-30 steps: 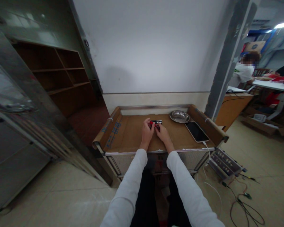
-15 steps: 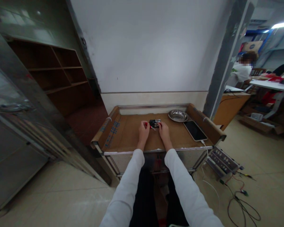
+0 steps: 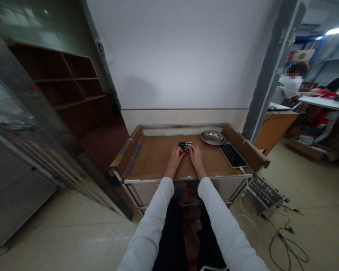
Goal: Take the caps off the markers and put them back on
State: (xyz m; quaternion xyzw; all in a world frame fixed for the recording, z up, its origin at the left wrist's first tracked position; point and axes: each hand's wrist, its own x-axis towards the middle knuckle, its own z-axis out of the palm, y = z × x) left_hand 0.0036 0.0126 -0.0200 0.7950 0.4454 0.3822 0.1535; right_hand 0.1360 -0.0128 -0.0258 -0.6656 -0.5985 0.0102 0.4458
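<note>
Small black-and-silver cylindrical pieces (image 3: 183, 144) lie side by side on the cardboard-lined cart top (image 3: 155, 150), near its middle. Just below and left of them, my left hand (image 3: 174, 160) is closed around a small red piece (image 3: 182, 153); its exact kind is too small to make out. My right hand (image 3: 196, 156) has its fingers closed at the silver right-hand ends of the pieces. The two hands' fingertips are close together, and they partly hide what lies between them.
Toward the back right of the cart stands a round metal bowl (image 3: 212, 137), with a phone (image 3: 233, 155) on a white cable in front of it. A grey electrical box (image 3: 267, 194) and loose cables (image 3: 288, 241) lie on the floor at right. People sit at tables farther right.
My left hand has moved right with the red piece, up against the black-and-silver pieces and nearer my right hand. My right hand has barely moved.
</note>
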